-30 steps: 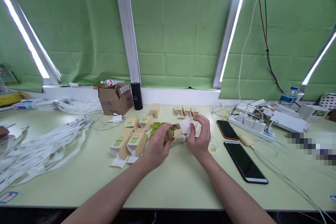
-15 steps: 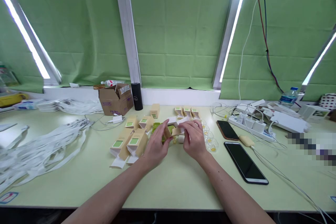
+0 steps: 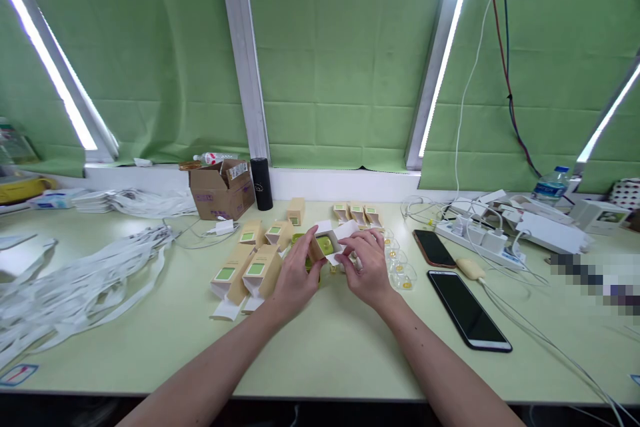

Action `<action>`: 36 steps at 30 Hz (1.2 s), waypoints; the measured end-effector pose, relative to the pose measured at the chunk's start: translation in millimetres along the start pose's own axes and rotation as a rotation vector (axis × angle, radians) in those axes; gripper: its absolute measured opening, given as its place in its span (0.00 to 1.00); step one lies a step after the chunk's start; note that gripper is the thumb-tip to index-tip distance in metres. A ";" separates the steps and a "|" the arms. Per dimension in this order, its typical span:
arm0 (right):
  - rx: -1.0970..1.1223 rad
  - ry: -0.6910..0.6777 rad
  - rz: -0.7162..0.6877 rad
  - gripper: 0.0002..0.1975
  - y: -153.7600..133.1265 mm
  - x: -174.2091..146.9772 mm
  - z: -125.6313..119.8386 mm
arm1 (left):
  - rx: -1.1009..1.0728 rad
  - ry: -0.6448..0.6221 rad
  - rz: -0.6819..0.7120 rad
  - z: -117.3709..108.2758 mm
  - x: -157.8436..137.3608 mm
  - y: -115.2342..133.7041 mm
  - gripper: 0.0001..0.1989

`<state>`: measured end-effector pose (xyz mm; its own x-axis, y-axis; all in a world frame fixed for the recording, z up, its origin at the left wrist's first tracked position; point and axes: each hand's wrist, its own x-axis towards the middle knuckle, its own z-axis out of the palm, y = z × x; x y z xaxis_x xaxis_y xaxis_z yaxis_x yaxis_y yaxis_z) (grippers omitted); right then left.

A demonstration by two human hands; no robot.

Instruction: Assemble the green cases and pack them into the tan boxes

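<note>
My left hand (image 3: 295,273) is closed around a small tan carton (image 3: 316,251), tilted so that its opening faces me. White flaps (image 3: 346,230) stand out from the opening, and a green piece (image 3: 326,245) shows inside. My right hand (image 3: 369,267) pinches the carton's right side near a flap; the fingertips partly cover that spot. Several tan cartons with green labels (image 3: 263,270) lie left of my left hand, the nearest with flaps open. Beside my right hand are several clear plastic cups with yellow bits (image 3: 401,277). More green pieces (image 3: 296,238) are partly hidden behind my left hand.
Three small tan cartons (image 3: 357,213) lie at the back. A brown cardboard box (image 3: 223,193) and black cylinder (image 3: 261,185) stand by the wall. White straps (image 3: 95,280) cover the left. Two phones (image 3: 467,310), a power strip (image 3: 480,240) and cables lie right.
The carton has turned so its opening faces me, bringing the flaps and green piece into view. My right fingers have shifted slightly down and left along its side.
</note>
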<state>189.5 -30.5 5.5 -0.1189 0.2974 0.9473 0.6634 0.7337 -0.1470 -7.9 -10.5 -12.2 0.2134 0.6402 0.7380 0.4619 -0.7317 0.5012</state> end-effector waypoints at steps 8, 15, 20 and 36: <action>-0.053 -0.082 0.022 0.12 0.6 -4.3 2.3 | 0.074 -0.002 0.041 -2.4 1.2 1.1 0.34; -0.021 -0.114 0.209 0.06 -9.3 -5.6 7.6 | 0.219 0.015 0.191 -3.6 1.4 4.2 0.34; -0.054 -0.099 0.347 0.04 -15.6 -5.1 12.5 | 0.290 0.008 0.313 -1.9 0.4 6.6 0.35; 0.239 0.001 0.522 0.07 -17.2 -5.7 17.8 | 0.343 -0.008 0.300 -3.3 1.7 7.8 0.37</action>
<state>165.6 -34.0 -2.4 0.1801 0.6570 0.7321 0.4487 0.6074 -0.6555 -6.7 -15.9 -5.6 0.3871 0.4143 0.8237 0.6368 -0.7662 0.0862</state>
